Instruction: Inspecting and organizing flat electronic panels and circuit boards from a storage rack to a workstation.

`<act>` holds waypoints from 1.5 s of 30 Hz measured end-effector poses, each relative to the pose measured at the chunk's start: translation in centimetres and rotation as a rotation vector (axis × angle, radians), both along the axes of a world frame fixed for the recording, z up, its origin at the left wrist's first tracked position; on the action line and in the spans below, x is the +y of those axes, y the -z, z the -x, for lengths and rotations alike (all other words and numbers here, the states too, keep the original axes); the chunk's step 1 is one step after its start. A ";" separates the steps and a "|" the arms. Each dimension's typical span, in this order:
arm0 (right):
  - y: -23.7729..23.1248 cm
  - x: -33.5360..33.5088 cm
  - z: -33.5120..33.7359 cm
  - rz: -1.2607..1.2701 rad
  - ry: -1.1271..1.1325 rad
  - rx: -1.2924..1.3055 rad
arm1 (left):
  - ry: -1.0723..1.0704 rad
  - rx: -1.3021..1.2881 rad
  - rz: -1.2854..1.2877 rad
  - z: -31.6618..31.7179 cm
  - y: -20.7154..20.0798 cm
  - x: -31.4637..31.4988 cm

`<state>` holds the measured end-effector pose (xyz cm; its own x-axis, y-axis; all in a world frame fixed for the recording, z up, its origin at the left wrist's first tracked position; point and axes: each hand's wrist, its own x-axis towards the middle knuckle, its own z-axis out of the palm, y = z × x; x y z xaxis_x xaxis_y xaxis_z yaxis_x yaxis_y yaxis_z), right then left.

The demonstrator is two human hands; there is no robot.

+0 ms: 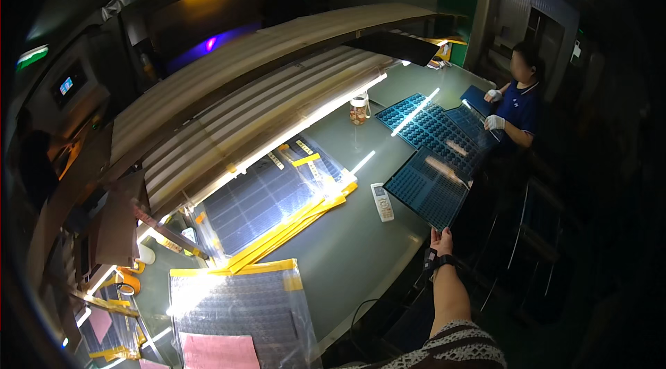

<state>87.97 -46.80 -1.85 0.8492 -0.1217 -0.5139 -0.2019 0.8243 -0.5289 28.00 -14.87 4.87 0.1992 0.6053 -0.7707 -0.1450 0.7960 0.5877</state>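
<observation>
My right hand (440,238) comes in from the lower right, a dark strap around its wrist. Its fingers are closed on the near corner of a teal gridded panel (429,187), which reaches over the table's edge. Beyond that panel lies a larger blue-teal panel (423,122) with rows of round cells. A white remote-control-shaped object (382,202) rests on the table just left of the held panel. My left hand is not in view.
Across the panels, a co-worker's gloved hands (494,122) touch another dark panel. Yellow-edged film-wrapped sheets (250,206) cover the table's left part, with pink paper (218,351) nearby. A patterned cup (358,112) stands under a lit, low shelf (277,91). Chairs (534,237) stand at right.
</observation>
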 end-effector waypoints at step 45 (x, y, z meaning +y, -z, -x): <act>-6.9 15.1 42.4 0.453 -2.143 -0.352 | -0.274 0.280 -0.228 11.4 0.9 -4.1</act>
